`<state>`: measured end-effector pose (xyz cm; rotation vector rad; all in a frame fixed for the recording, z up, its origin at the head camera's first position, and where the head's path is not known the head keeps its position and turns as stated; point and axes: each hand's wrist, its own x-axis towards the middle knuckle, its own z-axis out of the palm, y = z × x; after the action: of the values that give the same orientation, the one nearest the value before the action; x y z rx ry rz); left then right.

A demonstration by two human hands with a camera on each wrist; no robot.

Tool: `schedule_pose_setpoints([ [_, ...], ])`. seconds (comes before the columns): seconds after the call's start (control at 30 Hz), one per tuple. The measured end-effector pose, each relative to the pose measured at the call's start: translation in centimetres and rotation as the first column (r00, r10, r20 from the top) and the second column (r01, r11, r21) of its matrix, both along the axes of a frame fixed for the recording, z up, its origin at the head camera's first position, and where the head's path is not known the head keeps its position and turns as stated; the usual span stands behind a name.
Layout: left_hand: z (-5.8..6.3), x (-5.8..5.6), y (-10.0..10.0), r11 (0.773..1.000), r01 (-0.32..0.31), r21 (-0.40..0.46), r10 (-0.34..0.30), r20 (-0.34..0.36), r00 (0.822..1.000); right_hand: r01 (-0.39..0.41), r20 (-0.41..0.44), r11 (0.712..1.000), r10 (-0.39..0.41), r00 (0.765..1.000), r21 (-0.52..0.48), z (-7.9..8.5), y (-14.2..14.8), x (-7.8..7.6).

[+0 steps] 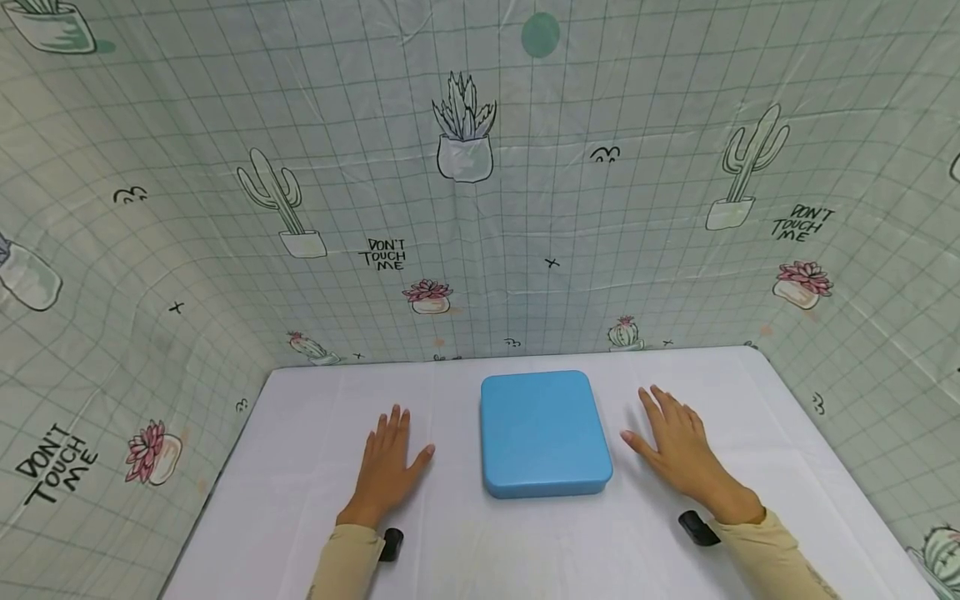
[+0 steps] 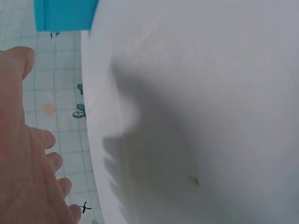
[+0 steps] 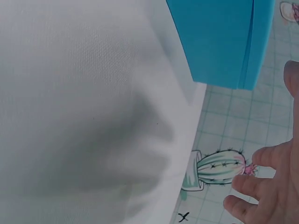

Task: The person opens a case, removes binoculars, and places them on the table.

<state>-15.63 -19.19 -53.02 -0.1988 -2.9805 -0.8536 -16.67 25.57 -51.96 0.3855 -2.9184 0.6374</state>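
Note:
A flat, square blue box (image 1: 546, 432) with rounded corners lies on the white table between the two hands. In both wrist views its side shows a seam near one edge, like that of a lid. To the left of the box, my left hand (image 1: 386, 468) is held palm down, fingers straight and thumb out toward the box. On the other side my right hand (image 1: 681, 446) is spread, its thumb pointing at the box's right side. Neither hand touches the box, and both hold nothing. Each casts a shadow on the table in its wrist view.
The white table (image 1: 300, 500) is backed and flanked by a hanging grid-patterned cloth (image 1: 510, 217) printed with cacti and lettering. Black wrist devices sit at the left cuff (image 1: 392, 544) and the right cuff (image 1: 699, 528).

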Motion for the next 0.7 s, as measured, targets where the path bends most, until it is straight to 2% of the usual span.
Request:
schedule_pose_setpoints([
  [0.13,-0.1,0.1,0.6,1.000,0.011,0.008,-0.011,-0.031,0.999,-0.007,-0.005,1.000,0.007,1.000,-0.012,0.1,-0.5,0.1],
  [0.7,-0.5,-0.2,3.1,0.999,0.042,0.015,-0.042,-0.006,0.999,-0.018,-0.003,0.999,0.018,1.000,-0.034,-0.2,-2.2,0.3],
])
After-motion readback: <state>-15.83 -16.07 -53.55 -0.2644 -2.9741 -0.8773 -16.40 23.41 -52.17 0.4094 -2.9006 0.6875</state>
